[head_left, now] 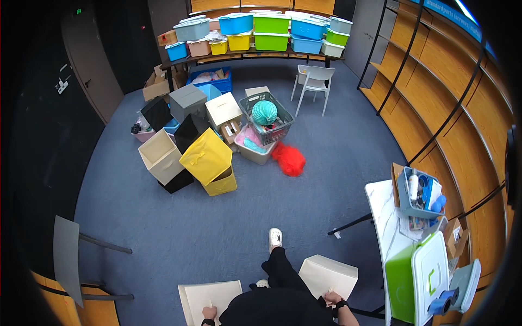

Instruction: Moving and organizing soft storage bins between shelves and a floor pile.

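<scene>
Landmark: the grey crate (283, 131).

Hands: left hand (209, 313) has its fingers curled on a strap-like pull of the left bin (224, 294), a cream one; right hand (332, 298) is closed on the near edge of the right bin (328, 271), also cream. Both bins are well in front of the crate, on the person's side, one either side of the body. Contents of both: cannot tell.

Progress (judgement): two bins are in hand, neither set down; the pile left of the crate looks unsorted, so much appears left.

Containers: the crate holds a teal ball (265, 112) above smaller items, not identifiable. Just below it, a white tub (255, 156) carries pink and blue soft stuff (248, 138); red fluff (290, 160) lies beside the tub on the floor. Left of the crate: white bin (224, 110), grey bin (187, 102), tilted yellow bin (206, 156) leaning over a second yellow one, and a cream box (161, 155), inner walls showing. Beyond the crate, lidded tubs (271, 42) stand stacked on a dark table (247, 55); contents hidden. Right of the crate and nearer, a blue basket (416, 211) holds a bottle (413, 186) and blue balls (437, 205).
</scene>
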Motion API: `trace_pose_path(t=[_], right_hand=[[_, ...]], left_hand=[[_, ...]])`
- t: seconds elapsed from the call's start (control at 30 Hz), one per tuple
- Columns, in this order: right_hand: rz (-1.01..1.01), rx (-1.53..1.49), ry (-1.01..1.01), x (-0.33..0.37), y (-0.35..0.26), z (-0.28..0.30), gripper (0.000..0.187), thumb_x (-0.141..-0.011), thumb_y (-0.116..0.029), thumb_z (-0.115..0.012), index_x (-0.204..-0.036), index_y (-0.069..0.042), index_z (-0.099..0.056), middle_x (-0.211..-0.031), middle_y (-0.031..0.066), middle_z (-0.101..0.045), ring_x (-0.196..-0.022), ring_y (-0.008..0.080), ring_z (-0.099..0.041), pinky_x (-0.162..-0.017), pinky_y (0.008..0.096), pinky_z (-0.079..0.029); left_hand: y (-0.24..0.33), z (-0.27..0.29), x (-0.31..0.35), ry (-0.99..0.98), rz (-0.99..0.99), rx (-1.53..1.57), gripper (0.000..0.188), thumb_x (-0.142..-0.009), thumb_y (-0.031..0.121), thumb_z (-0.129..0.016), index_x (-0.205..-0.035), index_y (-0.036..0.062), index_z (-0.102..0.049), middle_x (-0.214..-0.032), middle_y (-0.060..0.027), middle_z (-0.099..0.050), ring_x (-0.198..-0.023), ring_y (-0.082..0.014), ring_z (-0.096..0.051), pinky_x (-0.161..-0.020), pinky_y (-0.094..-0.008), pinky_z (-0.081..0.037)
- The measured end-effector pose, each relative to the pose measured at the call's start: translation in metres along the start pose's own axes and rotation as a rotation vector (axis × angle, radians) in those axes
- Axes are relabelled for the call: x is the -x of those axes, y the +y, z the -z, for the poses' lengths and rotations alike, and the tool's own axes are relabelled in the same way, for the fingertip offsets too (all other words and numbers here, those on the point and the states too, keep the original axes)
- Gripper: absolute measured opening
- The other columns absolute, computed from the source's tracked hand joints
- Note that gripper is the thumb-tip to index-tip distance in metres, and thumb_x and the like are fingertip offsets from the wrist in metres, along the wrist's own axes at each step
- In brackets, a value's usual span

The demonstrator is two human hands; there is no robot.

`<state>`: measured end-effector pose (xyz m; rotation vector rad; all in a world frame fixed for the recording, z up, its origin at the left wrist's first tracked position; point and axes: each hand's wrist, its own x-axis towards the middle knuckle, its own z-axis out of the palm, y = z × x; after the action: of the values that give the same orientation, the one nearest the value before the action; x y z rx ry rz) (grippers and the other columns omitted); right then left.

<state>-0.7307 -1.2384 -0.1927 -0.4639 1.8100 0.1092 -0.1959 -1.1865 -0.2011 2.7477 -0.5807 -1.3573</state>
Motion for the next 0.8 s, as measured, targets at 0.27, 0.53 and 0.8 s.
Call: trace_pose_path(t=[0.27, 0.53, 0.8], right_hand=[[0.019, 0.185, 0.161, -0.118, -0.222, 0.071, 0.031, -0.060, -0.029, -0.066, -0.067, 0.001, -0.061, -0.058, 0.0089, -0.059, -0.052, 0.0184, -0.057, -0.048, 0.0305, -0.045], [0.417, 0.395, 0.559, -0.128, -0.475, 0.163, 0.033, -0.052, -0.025, -0.066, -0.070, 0.002, -0.062, -0.075, 0.0214, -0.059, -0.074, 0.0327, -0.058, -0.068, 0.0363, -0.046], [1.056, 0.096, 0.975, 0.009, -0.713, 0.269, 0.029, -0.056, -0.004, -0.069, -0.073, 0.001, -0.046, -0.069, 0.0157, -0.052, -0.069, 0.0327, -0.051, -0.063, 0.0394, -0.041]], left_hand=[[0.232, 0.062, -0.023, 0.301, -0.273, -0.107, 0.025, -0.050, 0.018, -0.069, -0.066, 0.0062, -0.054, -0.066, -0.0100, -0.057, -0.069, -0.0284, -0.056, -0.071, -0.0403, -0.036], [0.460, 0.139, 0.020, 0.444, -0.583, -0.005, 0.032, -0.050, 0.011, -0.072, -0.062, 0.0061, -0.042, -0.057, -0.0049, -0.045, -0.057, -0.0246, -0.046, -0.067, -0.0349, -0.032], [0.603, 0.175, 0.057, 0.587, -0.909, 0.007, 0.037, -0.049, 0.009, -0.073, -0.062, 0.0048, -0.038, -0.059, -0.0066, -0.038, -0.060, -0.0244, -0.038, -0.060, -0.0348, -0.033]])
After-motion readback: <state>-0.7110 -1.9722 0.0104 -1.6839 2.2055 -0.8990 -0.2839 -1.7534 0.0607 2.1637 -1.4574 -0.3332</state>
